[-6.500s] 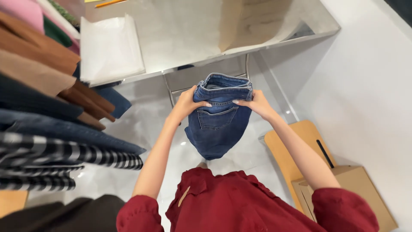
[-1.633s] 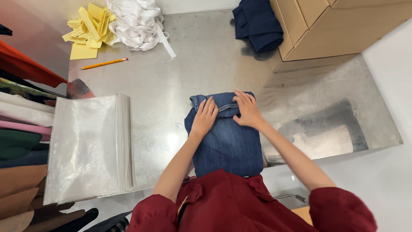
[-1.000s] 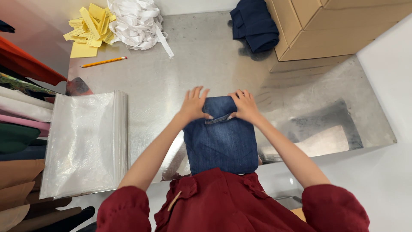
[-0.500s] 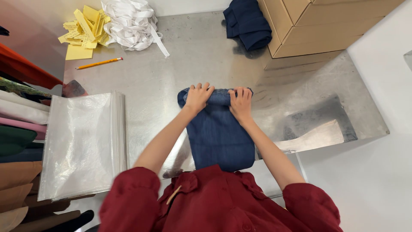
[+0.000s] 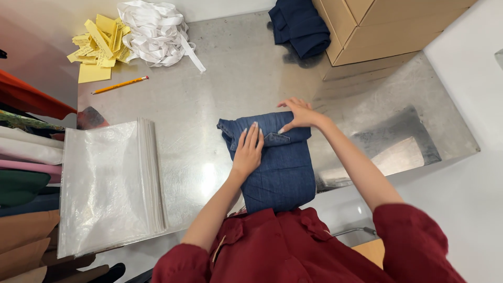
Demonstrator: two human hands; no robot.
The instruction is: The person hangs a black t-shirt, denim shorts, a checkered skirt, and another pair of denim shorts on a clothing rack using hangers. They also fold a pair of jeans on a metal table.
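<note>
**Folded denim pressed flat under two hands**

Head view: the folded pair of dark blue denim jeans (image 5: 280,162) lies on the brushed-steel tabletop (image 5: 230,78), its lower end hanging over the near edge. The left hand (image 5: 248,149) rests flat, fingers extended, on the fold; the right hand (image 5: 299,112) is spread on the top edge. Neither hand grips. Judged thick, fairly heavy, soft but holding creases; best taken at the folded sides. A stack of clear plastic bags (image 5: 107,186) lies well apart.

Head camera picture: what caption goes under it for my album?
Both hands, left hand and right hand, press folded blue jeans flat on a metal table.
</note>
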